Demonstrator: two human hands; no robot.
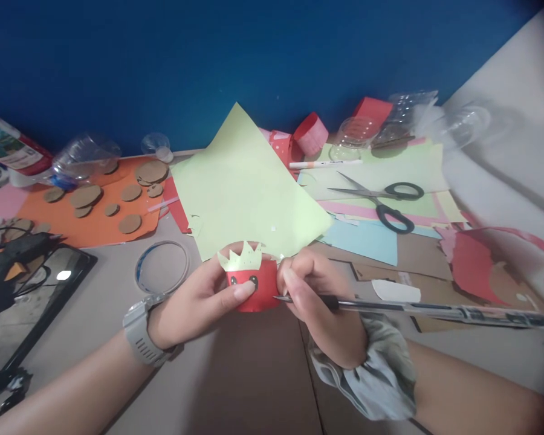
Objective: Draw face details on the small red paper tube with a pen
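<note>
- Holding a small red paper cup-shaped figure between them, both hands meet at the middle of the brown cardboard work surface.
- Left hand, with a grey wristwatch at the wrist, grips the figure from the left, thumb across its front and fingers behind.
- Right hand, a grey-green fabric scrunchie at its wrist, pinches the figure's right edge while also clasping a long slim black pen that lies sideways, tip towards the figure.
- As for progress, the figure already carries a jagged pale green paper crown on its top rim and two dark eye marks on its front; whether the crown is fixed on cannot be told, and the rest of the face looks unfinished, partly hidden by the thumb.
- Just behind it lies a large pale green paper sheet with a notched lower-left edge.
- Farther right rest black-handled scissors on pastel paper sheets, with a white marker pen nearby.
- At left sits an orange paper sheet bearing brown cardboard discs, and a clear plastic ring lies close to the left hand.
</note>
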